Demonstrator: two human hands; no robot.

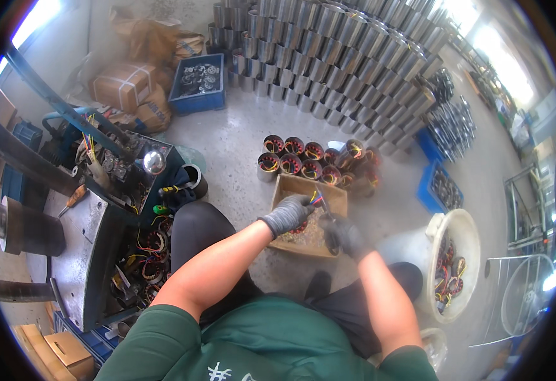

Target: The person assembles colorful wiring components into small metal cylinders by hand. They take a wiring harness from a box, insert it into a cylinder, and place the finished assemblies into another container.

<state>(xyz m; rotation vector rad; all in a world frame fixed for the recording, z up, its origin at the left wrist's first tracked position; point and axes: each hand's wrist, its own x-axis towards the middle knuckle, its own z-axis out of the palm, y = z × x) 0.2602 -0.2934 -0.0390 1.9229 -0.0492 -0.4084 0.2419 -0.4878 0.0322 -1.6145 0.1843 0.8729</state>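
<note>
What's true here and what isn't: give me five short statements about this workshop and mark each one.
1. The left hand and right hand are gloved. True.
2. Coloured wires show by the left hand's fingers. True.
3. The wires are all black. False: several bright colours show, blue among them.
4. The open brown box stands left of the white bucket. True.
5. The white bucket is empty. False: wired parts lie in it.

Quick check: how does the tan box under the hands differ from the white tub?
The tan box is rectangular; the white tub is round. The tan box sits straight ahead; the white tub stands off to the right. Both are open-topped and have things inside.
</note>
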